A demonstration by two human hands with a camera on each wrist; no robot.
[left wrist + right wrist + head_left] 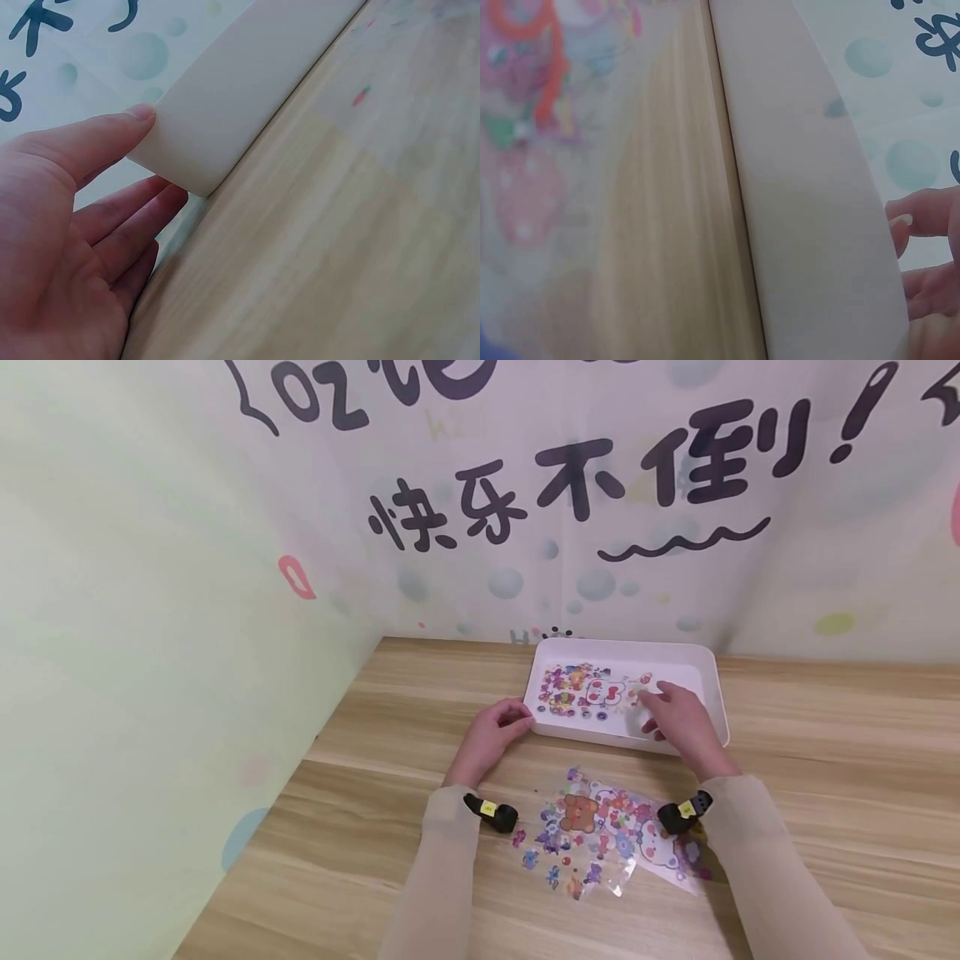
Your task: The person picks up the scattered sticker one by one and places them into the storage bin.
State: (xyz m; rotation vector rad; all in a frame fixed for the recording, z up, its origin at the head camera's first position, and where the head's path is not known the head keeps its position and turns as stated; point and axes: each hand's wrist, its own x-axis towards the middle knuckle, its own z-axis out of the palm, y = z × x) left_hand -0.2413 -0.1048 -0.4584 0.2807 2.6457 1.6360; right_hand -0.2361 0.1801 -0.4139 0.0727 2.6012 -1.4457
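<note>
A shallow white tray stands on the wooden table against the back. Inside it lie stickers of many colours, among them a white cartoon face with a red bow. My left hand holds the tray's front left corner. In the left wrist view the thumb rests at the rim and the other fingers lie behind the corner. Over the tray's right half reaches my right hand, bent fingertips close to small stickers. The tray's wall partly hides these fingers in the right wrist view; I cannot tell whether they pinch a sticker.
Clear sheets with stickers lie on the wooden table in front of the tray, between the forearms. A brown bear sticker is among them. A printed cloth backdrop hangs behind the table, and another pale surface borders the left.
</note>
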